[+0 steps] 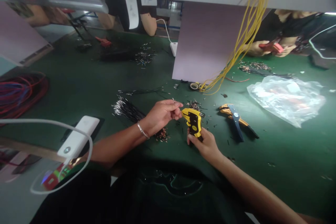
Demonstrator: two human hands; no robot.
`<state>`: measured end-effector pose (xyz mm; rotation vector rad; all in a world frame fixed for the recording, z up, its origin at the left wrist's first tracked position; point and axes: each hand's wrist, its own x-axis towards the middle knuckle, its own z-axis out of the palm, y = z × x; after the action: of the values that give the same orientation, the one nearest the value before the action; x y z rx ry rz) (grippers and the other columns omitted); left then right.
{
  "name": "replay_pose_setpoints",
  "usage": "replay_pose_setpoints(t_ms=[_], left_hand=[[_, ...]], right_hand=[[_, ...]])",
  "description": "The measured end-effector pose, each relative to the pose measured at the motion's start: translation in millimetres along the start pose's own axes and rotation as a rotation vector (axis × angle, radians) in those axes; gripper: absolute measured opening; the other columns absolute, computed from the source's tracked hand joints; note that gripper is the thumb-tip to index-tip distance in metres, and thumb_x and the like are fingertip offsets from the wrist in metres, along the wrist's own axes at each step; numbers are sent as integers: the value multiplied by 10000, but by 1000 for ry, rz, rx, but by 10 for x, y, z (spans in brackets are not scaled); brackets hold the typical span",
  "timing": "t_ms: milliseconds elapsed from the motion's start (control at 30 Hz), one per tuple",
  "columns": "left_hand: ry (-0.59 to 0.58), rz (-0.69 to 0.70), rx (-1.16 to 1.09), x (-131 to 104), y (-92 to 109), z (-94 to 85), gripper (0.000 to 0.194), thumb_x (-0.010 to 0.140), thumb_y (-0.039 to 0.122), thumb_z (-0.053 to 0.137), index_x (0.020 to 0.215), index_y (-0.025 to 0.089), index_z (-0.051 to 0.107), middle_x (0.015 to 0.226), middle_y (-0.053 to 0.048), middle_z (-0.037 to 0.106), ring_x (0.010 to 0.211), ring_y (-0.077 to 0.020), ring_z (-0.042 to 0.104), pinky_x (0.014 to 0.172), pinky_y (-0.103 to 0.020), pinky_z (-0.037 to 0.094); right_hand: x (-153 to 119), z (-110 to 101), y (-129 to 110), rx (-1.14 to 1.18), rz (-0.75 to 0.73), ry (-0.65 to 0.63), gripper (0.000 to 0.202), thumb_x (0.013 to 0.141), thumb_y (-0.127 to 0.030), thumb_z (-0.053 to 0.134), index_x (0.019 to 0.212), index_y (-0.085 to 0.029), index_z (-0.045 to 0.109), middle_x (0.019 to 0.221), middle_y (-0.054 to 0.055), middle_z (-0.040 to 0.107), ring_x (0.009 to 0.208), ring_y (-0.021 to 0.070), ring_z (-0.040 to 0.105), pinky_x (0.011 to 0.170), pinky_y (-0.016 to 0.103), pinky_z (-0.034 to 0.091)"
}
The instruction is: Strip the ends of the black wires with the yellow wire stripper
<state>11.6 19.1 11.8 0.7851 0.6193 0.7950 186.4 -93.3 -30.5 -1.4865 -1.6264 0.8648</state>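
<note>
Broadly, a green tabletop (pixel 288 168) spans the view, bearing a clear plastic bag (pixel 286 98) at the right and, left of centre, a bundle of black wires (pixel 131 110). Over it, the person's right grip (pixel 207 142) is clamped around the handle of a yellow-and-black hand tool (pixel 194 123), while the left grip (pixel 166 111), thumb and fingertips pinched together, sits at the tool's nose; whether they hold anything cannot be told. Loose small scraps (pixel 193 105) lie just beyond the tool.

Passable room lies between the yellow tool (pixel 194 123) and blue pliers (pixel 236 120); dangling yellow wires (pixel 246 36) obstruct beyond.
</note>
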Motion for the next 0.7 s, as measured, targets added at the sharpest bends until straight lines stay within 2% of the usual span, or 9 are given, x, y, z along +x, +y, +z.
replay_pose_setpoints(t_ms=[100,267,467,567,700], left_hand=[[46,17,1,31,31,-27,86,813,152,608,791,74,637,546,-17,517,548,-125,531,524,-261,328],[33,-26,3,73,67,-101,92,811,150,608,759,75,624,528,4,473,490,-99,485,493,-256,295],[62,-45,37,-34,58,32,95,809,149,598,750,81,628,515,-4,489,491,-111,504,480,-257,314],[88,-29,60,-60,87,43,86,807,133,590,751,81,630,514,-7,491,497,-112,508,476,-250,321],[125,-11,81,-36,147,-38,84,795,126,604,730,76,626,501,13,454,453,-87,465,447,-235,290]], right_hand=[[-11,19,-38,45,18,-20,172,843,-334,546,769,-187,595,613,11,631,563,163,580,580,266,468],[-48,27,-89,87,24,-55,176,853,-335,542,787,-181,597,639,20,643,592,170,594,592,272,464],[-12,54,-68,94,56,-54,164,846,-337,543,813,-180,579,614,11,632,572,164,581,581,271,462],[-12,87,-80,61,65,-52,151,841,-323,535,816,-180,573,611,11,625,572,165,576,588,277,462],[-35,112,-129,-35,44,-54,133,827,-298,539,761,-187,571,655,27,633,606,171,579,621,287,459]])
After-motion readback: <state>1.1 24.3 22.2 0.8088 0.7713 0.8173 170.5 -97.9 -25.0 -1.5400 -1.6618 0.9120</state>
